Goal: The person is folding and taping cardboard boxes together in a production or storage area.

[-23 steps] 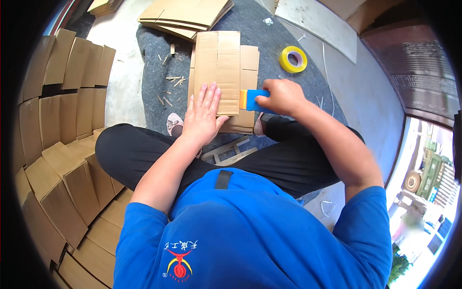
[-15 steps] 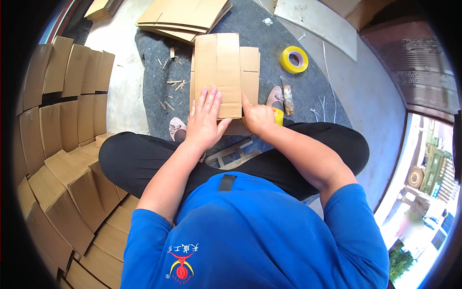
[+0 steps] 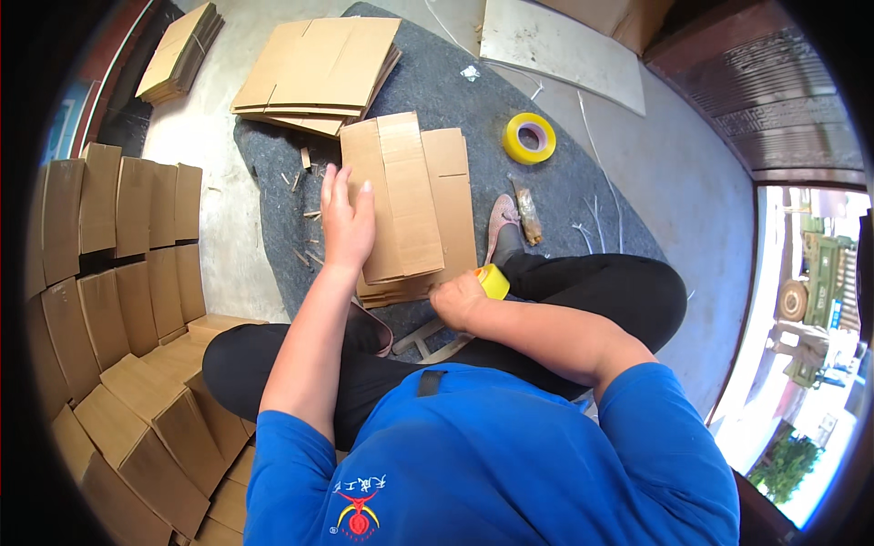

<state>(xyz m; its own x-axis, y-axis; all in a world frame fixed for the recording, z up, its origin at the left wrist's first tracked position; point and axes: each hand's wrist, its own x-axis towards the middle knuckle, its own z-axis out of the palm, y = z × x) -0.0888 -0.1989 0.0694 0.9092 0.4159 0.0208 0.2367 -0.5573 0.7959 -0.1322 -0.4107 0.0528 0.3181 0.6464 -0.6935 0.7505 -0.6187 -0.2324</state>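
Note:
A closed brown cardboard box point(image 3: 401, 205) lies slightly tilted in front of me, on top of flattened cardboard point(image 3: 455, 205). Along the box's left edge is my left hand point(image 3: 349, 223), its fingers stretched out and thumb apart; whether it presses on the side is hard to tell. Close to the box's near right corner, my right hand point(image 3: 458, 300) is closed around a yellow roll of packing tape point(image 3: 493, 282). Its fingertips are partly hidden.
Flat cardboard is stacked point(image 3: 319, 64) on the grey mat point(image 3: 437, 55), with a second yellow tape roll point(image 3: 513, 150) and a wrapped bundle point(image 3: 528, 217). Rows of folded boxes point(image 3: 118, 300) rise at left. A white board point(image 3: 564, 59) lies at far right.
My left hand has left the box's top and moved to its left edge. The right hand, with the tape roll, has drawn back toward me. The box has turned slightly.

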